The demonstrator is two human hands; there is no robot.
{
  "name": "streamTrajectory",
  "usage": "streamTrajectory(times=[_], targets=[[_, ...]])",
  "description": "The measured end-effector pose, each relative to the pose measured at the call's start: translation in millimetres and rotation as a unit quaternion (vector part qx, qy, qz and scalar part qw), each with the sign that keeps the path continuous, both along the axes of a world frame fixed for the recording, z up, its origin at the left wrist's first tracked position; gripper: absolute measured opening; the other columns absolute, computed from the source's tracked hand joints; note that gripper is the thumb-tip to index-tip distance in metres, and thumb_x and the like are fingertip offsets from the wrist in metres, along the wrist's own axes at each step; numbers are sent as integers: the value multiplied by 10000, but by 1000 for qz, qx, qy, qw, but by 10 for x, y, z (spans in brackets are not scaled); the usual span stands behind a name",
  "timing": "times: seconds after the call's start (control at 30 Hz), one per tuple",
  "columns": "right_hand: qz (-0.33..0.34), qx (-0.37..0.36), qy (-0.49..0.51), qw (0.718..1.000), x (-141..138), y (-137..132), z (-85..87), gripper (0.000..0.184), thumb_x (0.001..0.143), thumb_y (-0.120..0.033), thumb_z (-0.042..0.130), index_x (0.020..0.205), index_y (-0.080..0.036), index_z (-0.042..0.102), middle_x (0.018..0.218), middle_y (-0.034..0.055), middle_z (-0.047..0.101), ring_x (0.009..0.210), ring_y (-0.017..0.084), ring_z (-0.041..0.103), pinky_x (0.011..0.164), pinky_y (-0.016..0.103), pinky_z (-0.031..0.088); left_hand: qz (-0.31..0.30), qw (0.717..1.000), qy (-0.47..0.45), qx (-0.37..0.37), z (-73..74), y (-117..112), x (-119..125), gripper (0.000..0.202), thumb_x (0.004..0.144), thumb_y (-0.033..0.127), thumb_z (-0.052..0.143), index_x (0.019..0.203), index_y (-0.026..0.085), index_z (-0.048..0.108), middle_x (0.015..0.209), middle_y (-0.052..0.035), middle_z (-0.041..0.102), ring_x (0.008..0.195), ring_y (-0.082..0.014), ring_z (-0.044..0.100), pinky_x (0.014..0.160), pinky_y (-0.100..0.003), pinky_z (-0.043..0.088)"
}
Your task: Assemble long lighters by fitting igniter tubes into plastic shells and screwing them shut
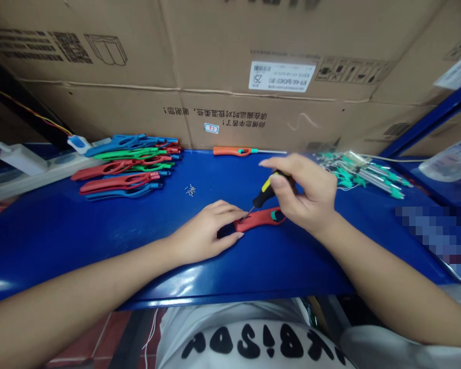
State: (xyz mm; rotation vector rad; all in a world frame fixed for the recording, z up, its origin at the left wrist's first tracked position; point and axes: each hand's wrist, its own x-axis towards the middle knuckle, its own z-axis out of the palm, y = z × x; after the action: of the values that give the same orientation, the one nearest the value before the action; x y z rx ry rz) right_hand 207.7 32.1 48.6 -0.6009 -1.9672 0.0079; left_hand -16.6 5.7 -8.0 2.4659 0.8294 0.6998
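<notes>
On the blue table lies a red gas lighter point(260, 219) with a green trigger, its handle end toward the left. My left hand point(205, 230) pinches that end between thumb and fingers. A black and yellow screwdriver point(264, 193) is gripped in my right hand point(310, 190). It is tilted, and its tip meets the upper face of the lighter close to my left fingertips. Whether a screw sits under the tip cannot be seen. Several small screws point(191, 190) lie in a loose heap beyond my left hand.
Red, green and blue lighter shells point(125, 166) are stacked at the left, beside a white power strip point(57, 171). An orange lighter point(230, 151) lies by the cardboard box point(215, 61) at the back. Metal tubes with green parts point(369, 174) lie heaped at the right.
</notes>
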Motion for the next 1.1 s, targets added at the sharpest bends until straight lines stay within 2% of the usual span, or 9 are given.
streamTrajectory(times=[0.13, 0.27, 0.33, 0.47, 0.53, 0.7, 0.87, 1.0, 1.1], targets=[[62, -127, -21, 990, -7, 16, -17, 377, 1058, -301, 379, 1390, -253, 550, 1157, 73, 716, 732, 141, 682, 655, 297, 577, -2, 1000, -1, 6, -5, 2, -6, 345, 942, 245, 628, 1276, 159, 619, 1244, -97, 668, 1140, -230, 576, 1029, -409, 471], [2, -31, -5, 1000, 15, 23, -7, 266, 903, -398, 698, 1106, -227, 706, 901, 32, 739, 631, 134, 625, 592, 272, 537, 1, 1000, 5, 1, -2, -2, -4, 353, 943, 236, 628, 1291, 176, 619, 1248, -97, 668, 1150, -235, 583, 1028, -417, 474], [1, 12, -21, 1000, 33, 13, 2, 280, 910, -403, 687, 1128, -227, 707, 899, 37, 740, 671, 146, 640, 652, 284, 549, 2, 1000, 5, -1, 2, -2, -4, 358, 944, 234, 628, 1298, 181, 618, 1247, -98, 670, 1145, -235, 586, 1023, -420, 476], [74, -109, -56, 990, 30, -26, 20, 414, 1060, -312, 376, 1452, -243, 493, 1195, 79, 702, 685, 117, 653, 656, 276, 561, -2, 1000, -6, 3, -3, 8, -6, 310, 951, 256, 625, 1249, 176, 645, 1201, -97, 686, 1102, -227, 597, 995, -409, 489], [71, -120, -50, 989, 18, -41, 27, 371, 1037, -326, 458, 1384, -238, 553, 1139, 69, 714, 663, 115, 640, 630, 271, 554, -4, 1000, -6, 6, -13, 13, -9, 295, 953, 262, 622, 1233, 176, 653, 1187, -96, 690, 1099, -228, 600, 994, -413, 488], [-17, 16, -45, 999, 7, -56, 30, 300, 912, -407, 684, 1155, -232, 689, 955, 57, 736, 782, 179, 676, 744, 313, 562, 0, 1000, -6, 8, -23, 15, -12, 313, 951, 261, 624, 1255, 192, 644, 1197, -92, 687, 1116, -234, 603, 1007, -425, 483], [45, -146, -52, 987, -21, -49, 33, 403, 1042, -319, 428, 1433, -262, 510, 1256, 82, 685, 781, 143, 684, 702, 299, 585, -2, 1000, -6, 3, 11, 8, -2, 297, 947, 259, 636, 1232, 176, 656, 1181, -99, 694, 1098, -233, 606, 984, -406, 494], [1, -82, -25, 996, -15, -23, 40, 299, 880, -396, 720, 1122, -222, 695, 1033, 53, 745, 675, 140, 641, 671, 299, 576, -1, 1000, -3, -4, 19, 3, -1, 303, 948, 251, 637, 1242, 179, 649, 1207, -93, 688, 1129, -230, 598, 1000, -398, 486], [11, -90, -45, 995, 0, -21, 54, 330, 967, -371, 603, 1259, -223, 642, 1115, 70, 729, 661, 125, 637, 693, 301, 576, -1, 1000, -4, -4, 15, 3, -2, 306, 949, 252, 636, 1245, 174, 648, 1210, -94, 686, 1127, -226, 597, 1003, -394, 485]])
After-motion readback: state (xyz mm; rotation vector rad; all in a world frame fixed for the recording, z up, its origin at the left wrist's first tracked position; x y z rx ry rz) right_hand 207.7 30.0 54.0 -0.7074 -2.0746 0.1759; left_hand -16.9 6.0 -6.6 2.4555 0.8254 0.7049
